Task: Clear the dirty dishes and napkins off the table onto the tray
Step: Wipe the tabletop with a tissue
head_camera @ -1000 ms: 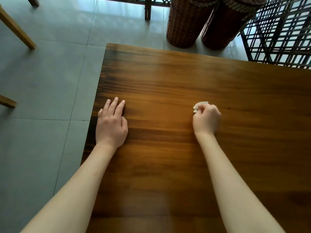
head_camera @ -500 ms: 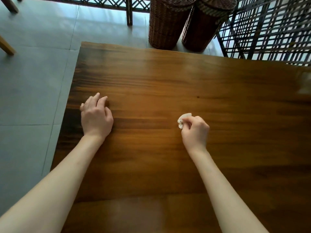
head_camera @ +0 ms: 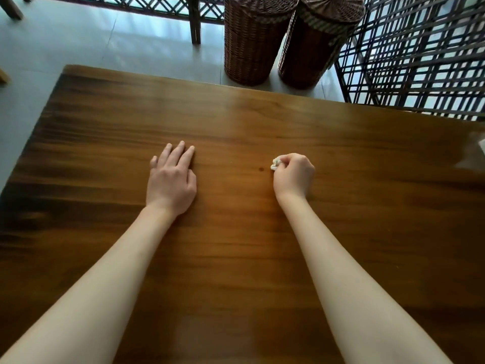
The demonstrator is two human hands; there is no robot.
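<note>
My right hand (head_camera: 293,176) is curled round a small crumpled white napkin (head_camera: 275,163), which sticks out at the fingertips, just above the dark wooden table (head_camera: 236,258). My left hand (head_camera: 172,178) lies flat on the table with straight fingers, palm down, about a hand's width left of the right hand. No dishes and no tray are in view. A small dark spot marks the wood just left of the napkin.
Two tall brown wicker baskets (head_camera: 253,40) stand on the grey tiled floor beyond the table's far edge. A dark lattice screen (head_camera: 420,53) rises at the back right. A pale patch (head_camera: 481,145) shows at the table's right edge. The table's left edge borders open floor.
The view has swung right, so both hands sit nearer the table's middle. My left hand's fingers have straightened out flat. My right hand still holds the napkin.
</note>
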